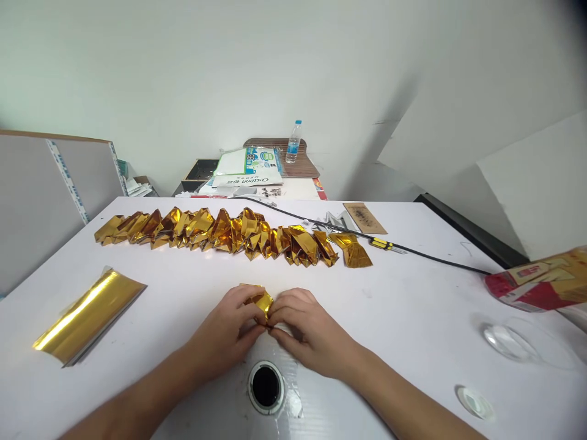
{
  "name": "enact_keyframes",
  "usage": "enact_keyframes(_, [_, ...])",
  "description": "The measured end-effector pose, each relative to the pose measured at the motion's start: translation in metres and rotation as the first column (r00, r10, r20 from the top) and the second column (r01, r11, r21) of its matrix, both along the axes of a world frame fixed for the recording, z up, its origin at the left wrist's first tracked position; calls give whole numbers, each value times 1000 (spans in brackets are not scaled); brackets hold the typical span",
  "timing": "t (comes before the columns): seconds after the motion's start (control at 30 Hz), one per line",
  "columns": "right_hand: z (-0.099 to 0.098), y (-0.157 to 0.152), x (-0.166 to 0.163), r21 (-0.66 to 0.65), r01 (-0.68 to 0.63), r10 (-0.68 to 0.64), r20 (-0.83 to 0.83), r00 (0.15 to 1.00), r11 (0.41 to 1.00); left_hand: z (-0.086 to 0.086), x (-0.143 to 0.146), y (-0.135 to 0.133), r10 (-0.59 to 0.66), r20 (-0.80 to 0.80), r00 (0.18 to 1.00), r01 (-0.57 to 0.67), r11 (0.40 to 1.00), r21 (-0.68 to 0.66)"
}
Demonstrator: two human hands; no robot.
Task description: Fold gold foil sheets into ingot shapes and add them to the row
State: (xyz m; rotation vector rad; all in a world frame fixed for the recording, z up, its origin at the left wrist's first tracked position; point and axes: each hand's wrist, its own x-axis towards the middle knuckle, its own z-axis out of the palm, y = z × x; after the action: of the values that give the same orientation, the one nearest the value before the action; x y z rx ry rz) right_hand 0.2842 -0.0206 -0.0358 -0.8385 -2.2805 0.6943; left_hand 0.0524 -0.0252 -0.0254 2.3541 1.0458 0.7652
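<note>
Both my hands meet at the middle of the white table (413,318), pinching a small folded piece of gold foil paper (260,300). My left hand (229,333) curls its fingers around the piece's left side. My right hand (302,333) presses its fingertips on the right side. Behind them a long row of several folded gold foil pieces (220,232) runs across the table. A stack of flat gold foil sheets (89,315) lies to the left of my left hand.
A black cable (413,250) crosses the table's far right, next to a yellow-black screwdriver (387,245) and a brown card (364,218). A red and gold packet (536,281) sits at the right edge. A round hole (266,386) opens near me. A water bottle (293,142) stands far back.
</note>
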Motion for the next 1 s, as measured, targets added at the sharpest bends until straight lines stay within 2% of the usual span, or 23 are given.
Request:
enact_keyframes(0.37, [5,5,12,73,-67,58,121,991,995,6,1,1,-37,-9,999,37,999,-13])
enact_keyframes(0.6, [0,10,15,87,-60,53,84,995,994,5,2,0,-4,-17,1000,3,1000,-17])
enact_keyframes(0.8, [1,13,17,127,-91,78,99,992,988,1,7,-4,80,16,997,-80,997,-20])
enact_keyframes(1.0, [8,4,12,166,-115,89,157,984,979,8,6,-5,49,-7,999,-48,999,10])
